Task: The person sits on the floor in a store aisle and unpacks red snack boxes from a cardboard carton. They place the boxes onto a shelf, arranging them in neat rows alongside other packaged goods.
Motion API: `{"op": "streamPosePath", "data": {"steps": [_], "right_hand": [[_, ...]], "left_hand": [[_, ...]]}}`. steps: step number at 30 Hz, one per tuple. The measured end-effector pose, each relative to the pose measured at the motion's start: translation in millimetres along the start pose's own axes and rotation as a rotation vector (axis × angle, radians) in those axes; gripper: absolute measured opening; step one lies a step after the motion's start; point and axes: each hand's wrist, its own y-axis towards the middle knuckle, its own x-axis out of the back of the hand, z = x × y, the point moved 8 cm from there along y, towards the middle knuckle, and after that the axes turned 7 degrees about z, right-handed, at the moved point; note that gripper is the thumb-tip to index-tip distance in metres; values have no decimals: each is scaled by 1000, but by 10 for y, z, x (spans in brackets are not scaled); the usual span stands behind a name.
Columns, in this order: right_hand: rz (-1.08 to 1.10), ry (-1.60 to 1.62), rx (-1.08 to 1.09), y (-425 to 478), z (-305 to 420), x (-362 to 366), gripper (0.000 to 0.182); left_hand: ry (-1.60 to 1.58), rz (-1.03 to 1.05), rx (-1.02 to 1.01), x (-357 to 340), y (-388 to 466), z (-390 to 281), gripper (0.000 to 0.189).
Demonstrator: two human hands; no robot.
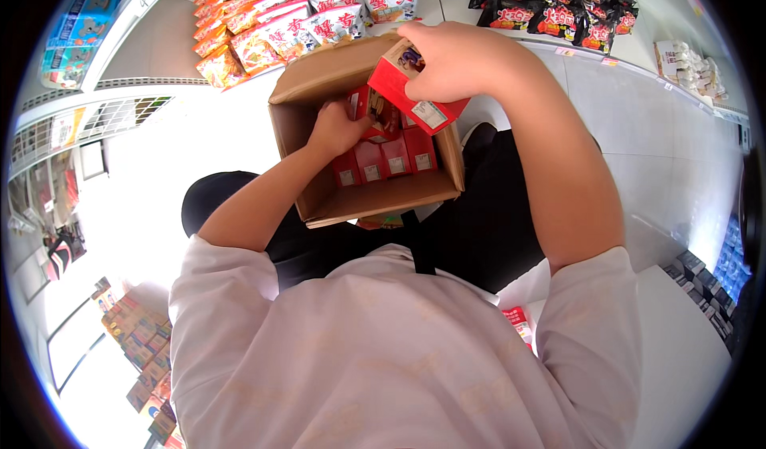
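An open cardboard carton (383,200) stands between my knees, with several small red boxes (397,155) packed inside, white labels on their near faces. My right hand (446,60) grips a red box (398,81) from above, tilted over the carton's right far corner. Inside the carton my left hand (341,127) has its fingers at the side of another red box (377,111) with a picture on it; its fingertips are partly hidden, and whether it grips that box I cannot tell.
Snack packets in orange and white (335,24) line the shelf beyond the carton. Black packets (559,18) lie on the shelf at the upper right. A white shelf (119,36) with blue packs is at the upper left. Stacked cartons (140,341) stand at the lower left.
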Motion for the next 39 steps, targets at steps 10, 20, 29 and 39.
{"op": "streamPosePath", "data": {"steps": [10, 20, 29, 39], "right_hand": [[-20, -33, 6, -20, 44, 45, 63], [-6, -40, -15, -33, 2, 24, 61], [-41, -43, 25, 8, -11, -5, 55], [-36, 5, 27, -8, -21, 4, 73]], "left_hand": [[28, -129, -56, -52, -16, -183, 68], [201, -164, -194, -182, -51, -413, 49], [199, 40, -123, -298, 240, -189, 39], [505, -75, -141, -166, 146, -412, 31]]}}
